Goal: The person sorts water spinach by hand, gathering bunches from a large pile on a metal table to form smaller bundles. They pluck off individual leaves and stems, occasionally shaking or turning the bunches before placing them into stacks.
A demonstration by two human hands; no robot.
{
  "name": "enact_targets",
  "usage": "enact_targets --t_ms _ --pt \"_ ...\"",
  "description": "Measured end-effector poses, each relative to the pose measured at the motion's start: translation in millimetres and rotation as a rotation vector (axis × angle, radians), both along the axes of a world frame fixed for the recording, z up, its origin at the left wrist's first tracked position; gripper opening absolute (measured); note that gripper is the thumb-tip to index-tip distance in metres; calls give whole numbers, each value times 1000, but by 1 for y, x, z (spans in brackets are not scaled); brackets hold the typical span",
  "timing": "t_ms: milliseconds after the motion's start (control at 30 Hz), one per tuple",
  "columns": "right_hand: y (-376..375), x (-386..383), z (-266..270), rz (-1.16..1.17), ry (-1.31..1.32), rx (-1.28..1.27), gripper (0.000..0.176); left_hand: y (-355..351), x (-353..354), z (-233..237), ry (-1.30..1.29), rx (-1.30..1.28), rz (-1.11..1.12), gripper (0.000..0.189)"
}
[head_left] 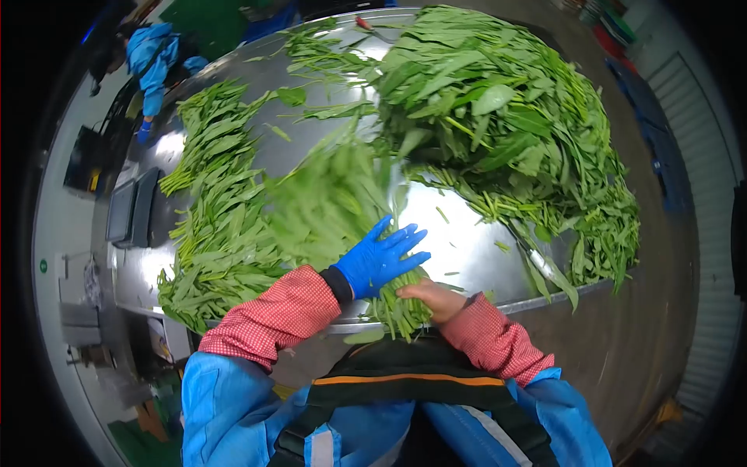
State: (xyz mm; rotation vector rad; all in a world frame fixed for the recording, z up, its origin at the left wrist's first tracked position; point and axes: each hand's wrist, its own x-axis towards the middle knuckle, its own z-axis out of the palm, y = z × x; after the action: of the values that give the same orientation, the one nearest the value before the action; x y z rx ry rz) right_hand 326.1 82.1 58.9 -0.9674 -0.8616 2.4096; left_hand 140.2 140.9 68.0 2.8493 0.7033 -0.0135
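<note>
In the head view, a bunch of long-leaved greens that look like water spinach lies at the table's near edge, its leafy end blurred by motion. My right hand, bare, is closed around the stems close to their cut ends. My left hand, in a blue glove, rests across the stems with its fingers spread. To the right rises a large heap of the same greens. On the left, laid-out bunches form a row along the table.
The steel table carries loose stem pieces and a white-and-silver tool partly under leaves. A red-handled tool lies at the far edge. On the left stands a grey device. A co-worker in blue is at far left.
</note>
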Motion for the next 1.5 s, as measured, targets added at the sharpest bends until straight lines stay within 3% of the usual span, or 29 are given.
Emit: enact_targets --t_ms 100,200,267,333,367,400,433,467,533,633,733,833,1033,1133,1267,1300,1400,1433,1500 --pt "-4 9 -40 -66 162 -46 37 -3 8 -28 -2 -65 51 73" --pt "6 34 -21 25 -38 47 38 -6 20 -38 -1 -161 107 71" --pt "20 77 -44 76 -587 473 61 -4 32 -26 84 -232 153 71" --pt "16 122 -20 -281 -1053 737 37 8 35 -19 45 -272 280 57" --pt "12 146 -11 -277 -1334 947 27 15 40 -10 63 -322 375 53" --pt "7 167 -16 -236 -1513 1003 25 22 43 -5 80 -373 478 51" --pt "2 185 -26 -191 -1689 1056 24 32 41 -17 92 -376 518 60" --pt "-3 205 -46 -179 -1744 1100 22 40 47 -16 154 -404 548 65" --pt "-4 229 -86 -162 -1851 1197 18 60 41 -71 -140 -608 433 65" --pt "-7 226 -67 -182 -1708 1089 24 61 65 -36 -191 -1040 532 51" --pt "-15 200 -33 -531 -1299 1095 31 68 66 -47 -309 -1337 590 40" --pt "-22 156 9 -522 -1108 1112 33 68 73 -42 -342 -1429 619 41" --pt "7 105 12 -433 -1399 1457 19 59 97 -34 -425 -1350 375 42" --pt "18 106 -12 -452 -1390 1462 14 43 106 -6 -404 -1420 572 44" --pt "-5 156 -62 -388 -1438 1343 12 48 86 0 -421 -973 543 39" --pt "-4 156 -58 -417 -1444 1313 16 54 84 5 -307 -621 497 47" --pt "-6 154 -32 -538 -1443 1310 24 57 72 -15 -171 -335 688 64" --pt "2 140 -8 -603 -1427 1376 25 39 90 34 -50 -188 712 54" --pt "11 111 28 -636 -1392 1458 25 40 96 31 -59 1 586 46"
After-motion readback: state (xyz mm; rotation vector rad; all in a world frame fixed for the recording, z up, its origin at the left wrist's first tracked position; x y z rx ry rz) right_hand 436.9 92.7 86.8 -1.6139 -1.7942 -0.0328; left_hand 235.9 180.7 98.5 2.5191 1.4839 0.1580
